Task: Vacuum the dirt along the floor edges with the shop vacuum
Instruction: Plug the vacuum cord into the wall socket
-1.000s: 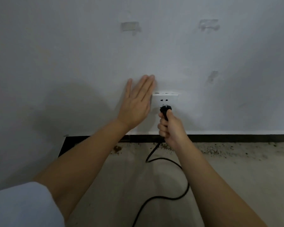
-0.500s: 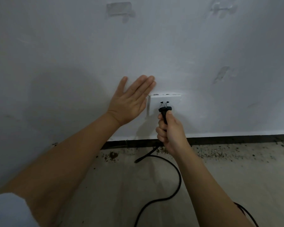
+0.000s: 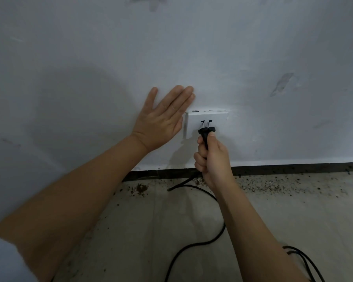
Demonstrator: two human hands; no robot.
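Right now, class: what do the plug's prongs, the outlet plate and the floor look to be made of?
Plug: prongs look like bare metal, thin with a grey glint; the body looks like matte black plastic or rubber.
Outlet plate: probably smooth white moulded plastic, with crisp flat edges.
Floor: beige, dull; seemingly tile or concrete, with a faint straight joint line.

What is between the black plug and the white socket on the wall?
In the head view, only the plug's two bare metal prongs span the gap to the socket; nothing else lies there. The right hand grips the plug.
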